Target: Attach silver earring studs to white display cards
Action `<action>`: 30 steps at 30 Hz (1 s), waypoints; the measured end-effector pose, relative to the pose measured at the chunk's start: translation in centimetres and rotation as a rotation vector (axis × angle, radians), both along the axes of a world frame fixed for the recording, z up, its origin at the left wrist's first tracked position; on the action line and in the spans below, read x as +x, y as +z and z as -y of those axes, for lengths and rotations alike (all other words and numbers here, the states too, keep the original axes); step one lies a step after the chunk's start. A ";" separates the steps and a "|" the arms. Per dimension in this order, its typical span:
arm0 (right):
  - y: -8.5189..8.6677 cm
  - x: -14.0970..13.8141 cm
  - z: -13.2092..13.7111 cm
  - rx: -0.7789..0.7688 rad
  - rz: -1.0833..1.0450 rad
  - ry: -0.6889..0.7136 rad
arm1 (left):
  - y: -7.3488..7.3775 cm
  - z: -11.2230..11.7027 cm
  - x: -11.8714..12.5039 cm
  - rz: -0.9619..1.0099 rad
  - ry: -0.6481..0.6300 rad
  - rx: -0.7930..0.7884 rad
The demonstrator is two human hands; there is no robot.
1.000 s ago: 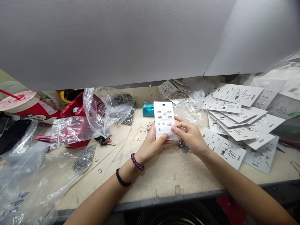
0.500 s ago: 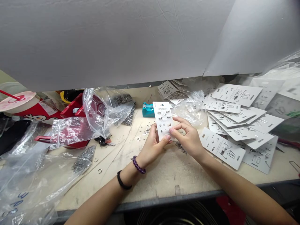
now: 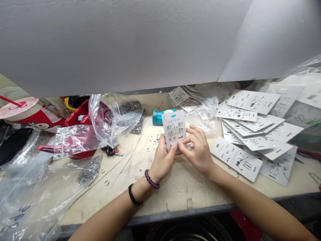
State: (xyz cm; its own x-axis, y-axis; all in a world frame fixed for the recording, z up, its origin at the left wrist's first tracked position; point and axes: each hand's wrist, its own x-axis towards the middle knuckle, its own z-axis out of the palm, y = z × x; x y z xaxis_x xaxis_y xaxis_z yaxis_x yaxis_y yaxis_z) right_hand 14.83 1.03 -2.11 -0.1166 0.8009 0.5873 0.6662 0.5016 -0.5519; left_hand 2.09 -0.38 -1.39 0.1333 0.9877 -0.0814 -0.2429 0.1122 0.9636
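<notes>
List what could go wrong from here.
1. The card might bend or slip: the left hand grips only its lower part, with the right hand working close by.
2. Small metal parts lie loose near the left hand, so a brush could scatter them.
3. The overlapping cards beyond the right forearm could slide if bumped.

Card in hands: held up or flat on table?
Held up: left hand grips the card near its bottom, right hand touches its lower right corner; its top partly hides the teal tape dispenser.
</notes>
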 end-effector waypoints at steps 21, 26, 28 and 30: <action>1.3 0.8 -0.5 -0.708 -0.047 0.372 | 0.2 -1.0 -1.1 0.008 0.183 -0.144; 1.2 0.7 -0.4 -0.714 -0.051 0.348 | 0.5 -1.0 -1.0 0.020 0.150 -0.184; 1.2 0.7 -0.4 -0.718 -0.067 0.338 | 0.7 -1.0 -1.0 0.021 0.132 -0.193; 1.1 0.6 -0.3 -0.729 -0.059 0.333 | 0.8 -1.0 -1.0 0.009 0.130 -0.185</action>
State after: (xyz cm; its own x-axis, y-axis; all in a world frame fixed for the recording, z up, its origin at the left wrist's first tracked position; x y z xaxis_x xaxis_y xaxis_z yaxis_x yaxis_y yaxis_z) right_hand 15.42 1.35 -0.96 -0.4020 0.9138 -0.0574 0.5042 0.1686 -0.8470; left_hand 1.12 0.61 -0.55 0.0071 0.9650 -0.2623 -0.2754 0.2540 0.9272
